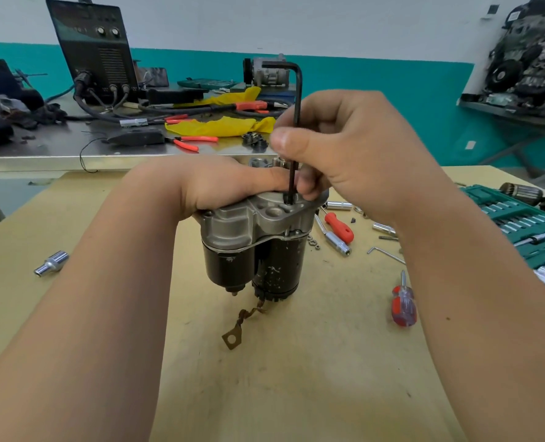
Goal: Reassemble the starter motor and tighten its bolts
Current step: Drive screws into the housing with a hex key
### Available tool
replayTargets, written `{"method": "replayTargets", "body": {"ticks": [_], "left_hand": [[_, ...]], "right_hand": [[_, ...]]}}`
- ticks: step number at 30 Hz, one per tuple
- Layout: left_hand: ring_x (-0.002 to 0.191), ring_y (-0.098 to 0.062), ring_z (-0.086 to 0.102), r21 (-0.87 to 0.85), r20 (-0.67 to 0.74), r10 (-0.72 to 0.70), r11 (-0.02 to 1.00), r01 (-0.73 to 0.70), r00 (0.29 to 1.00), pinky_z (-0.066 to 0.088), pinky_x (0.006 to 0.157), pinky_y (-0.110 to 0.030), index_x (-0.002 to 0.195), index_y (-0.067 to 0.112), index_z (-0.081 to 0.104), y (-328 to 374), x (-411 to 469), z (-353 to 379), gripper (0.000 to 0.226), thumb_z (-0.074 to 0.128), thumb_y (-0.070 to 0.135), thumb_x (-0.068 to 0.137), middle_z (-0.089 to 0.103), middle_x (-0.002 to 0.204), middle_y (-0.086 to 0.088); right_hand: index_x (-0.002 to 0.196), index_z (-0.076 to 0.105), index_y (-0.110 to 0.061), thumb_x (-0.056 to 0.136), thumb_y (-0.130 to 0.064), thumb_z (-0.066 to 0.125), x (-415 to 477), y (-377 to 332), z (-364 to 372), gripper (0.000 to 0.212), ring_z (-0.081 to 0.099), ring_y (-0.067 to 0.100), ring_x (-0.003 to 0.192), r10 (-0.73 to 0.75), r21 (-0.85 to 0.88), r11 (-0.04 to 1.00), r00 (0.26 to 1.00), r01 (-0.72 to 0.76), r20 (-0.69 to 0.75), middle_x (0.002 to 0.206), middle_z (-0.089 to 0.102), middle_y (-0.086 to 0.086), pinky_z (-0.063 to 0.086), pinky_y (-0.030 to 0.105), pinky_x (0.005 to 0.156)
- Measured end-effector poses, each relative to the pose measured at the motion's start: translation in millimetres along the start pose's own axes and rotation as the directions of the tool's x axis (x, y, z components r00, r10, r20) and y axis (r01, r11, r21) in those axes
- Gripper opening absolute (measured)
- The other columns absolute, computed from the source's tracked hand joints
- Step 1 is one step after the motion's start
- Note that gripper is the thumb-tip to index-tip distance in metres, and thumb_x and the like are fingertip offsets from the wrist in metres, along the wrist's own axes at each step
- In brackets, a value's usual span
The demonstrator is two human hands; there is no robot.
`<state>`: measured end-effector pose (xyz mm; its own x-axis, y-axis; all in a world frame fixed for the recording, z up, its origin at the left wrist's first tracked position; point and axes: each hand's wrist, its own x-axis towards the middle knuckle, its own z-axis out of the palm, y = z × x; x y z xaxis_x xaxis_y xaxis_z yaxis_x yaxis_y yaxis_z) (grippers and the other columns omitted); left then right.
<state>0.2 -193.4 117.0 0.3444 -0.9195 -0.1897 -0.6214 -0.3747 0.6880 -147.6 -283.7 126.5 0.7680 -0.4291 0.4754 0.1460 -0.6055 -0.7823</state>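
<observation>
The starter motor [255, 250] stands upright on the wooden table [296, 362], its grey aluminium housing on top and two black cylinders below. A braided copper lead with a lug [233, 338] trails from its base. My left hand [220, 183] lies over the top of the housing with the fingers curled over its far side. My right hand [344, 154] pinches a black L-shaped hex key [297, 100], held vertical, with its tip set in a bolt hole [288, 200] on the housing's top face.
Right of the motor lie a red-handled driver [339, 228], sockets, a small hex key [386, 253], a clear red-blue screwdriver [403, 306] and a green socket set case [526, 224]. A chrome socket [52, 263] lies left. The metal bench behind holds a welder [96, 49], pliers and yellow cloth.
</observation>
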Motion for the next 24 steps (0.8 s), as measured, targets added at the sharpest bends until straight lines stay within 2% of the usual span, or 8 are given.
{"method": "replayTargets", "body": {"ticks": [2,5,8,11,15,19,21,24], "left_hand": [[0.070,-0.012,0.072,-0.005,-0.007,-0.007,1.000,0.007,1.000,0.055,0.068,-0.028,0.088,0.020,0.071,-1.3,0.4,0.3,0.070,0.066,0.083,0.056,0.076,0.078,0.002],[0.067,-0.010,0.071,0.006,-0.009,-0.018,1.000,0.018,1.000,0.051,0.065,-0.028,0.086,0.020,0.071,-0.4,0.3,1.1,0.075,0.051,0.081,0.048,0.076,0.077,0.002],[0.066,-0.011,0.071,0.007,0.005,-0.026,1.000,0.026,1.000,0.054,0.063,-0.026,0.082,0.020,0.072,1.4,-0.3,1.5,0.068,0.051,0.078,0.053,0.075,0.075,0.000],[0.072,-0.015,0.072,0.028,0.031,-0.032,0.999,0.031,0.999,0.052,0.072,-0.031,0.090,0.019,0.071,2.6,-1.0,1.7,0.070,0.049,0.078,0.060,0.076,0.080,-0.002],[0.060,-0.009,0.069,0.035,-0.002,-0.023,0.999,0.023,1.000,0.047,0.065,-0.028,0.083,0.019,0.069,3.5,-3.8,1.7,0.074,0.049,0.079,0.044,0.074,0.070,0.002],[0.079,-0.017,0.073,0.009,-0.036,-0.015,1.000,0.016,0.999,0.056,0.076,-0.034,0.093,0.019,0.071,-0.4,-1.0,2.9,0.078,0.056,0.080,0.047,0.076,0.082,-0.001],[0.086,-0.020,0.073,0.003,-0.034,-0.010,1.000,0.011,0.999,0.057,0.081,-0.035,0.101,0.018,0.070,-0.7,-0.6,2.9,0.082,0.061,0.083,0.053,0.077,0.089,-0.002],[0.069,-0.010,0.072,0.020,-0.011,-0.005,1.000,0.005,1.000,0.055,0.062,-0.022,0.093,0.020,0.070,1.8,-2.3,2.0,0.072,0.052,0.078,0.054,0.076,0.079,0.001]], "right_hand": [[0.087,0.069,-0.020,0.093,-0.014,0.062,-0.4,-1.4,-6.0,0.011,0.064,0.011,0.053,0.005,0.062,0.998,0.998,-0.009,0.063,0.070,0.068,-0.002,0.053,0.024,0.052],[0.087,0.069,-0.012,0.094,-0.009,0.059,-2.4,-3.6,-12.7,0.013,0.067,0.012,0.058,0.023,0.107,0.994,0.994,-0.035,0.111,0.071,0.068,0.002,0.058,0.026,0.056],[0.075,0.061,-0.007,0.087,-0.018,0.070,-4.0,-4.2,-9.4,0.019,0.062,0.007,0.050,-0.007,-0.075,0.997,1.000,0.005,-0.023,0.060,0.062,0.006,0.052,0.022,0.049],[0.069,0.054,-0.014,0.082,-0.031,0.075,-2.3,-3.6,-2.0,0.030,0.051,0.007,0.049,-0.055,-0.249,0.968,0.990,0.021,-0.133,0.058,0.055,0.005,0.049,0.029,0.051],[0.090,0.063,-0.019,0.090,-0.021,0.067,-3.3,-5.7,-8.6,0.005,0.063,0.009,0.051,0.016,-0.062,0.998,0.999,-0.013,0.044,0.065,0.067,0.001,0.052,0.023,0.051],[0.092,0.067,-0.016,0.094,-0.005,0.057,-5.6,-6.6,-16.8,0.015,0.069,0.017,0.064,-0.011,0.076,0.997,0.987,-0.002,0.162,0.080,0.072,0.007,0.057,0.025,0.058],[0.089,0.066,-0.013,0.093,-0.007,0.061,-5.5,-6.3,-13.9,0.009,0.070,0.015,0.063,-0.021,0.010,1.000,0.993,0.020,0.112,0.077,0.072,0.009,0.057,0.025,0.057],[0.077,0.056,-0.012,0.087,-0.017,0.071,-4.9,-5.8,-4.3,0.020,0.066,0.009,0.050,-0.039,-0.115,0.993,0.998,0.033,-0.051,0.060,0.066,0.006,0.053,0.022,0.049]]}}
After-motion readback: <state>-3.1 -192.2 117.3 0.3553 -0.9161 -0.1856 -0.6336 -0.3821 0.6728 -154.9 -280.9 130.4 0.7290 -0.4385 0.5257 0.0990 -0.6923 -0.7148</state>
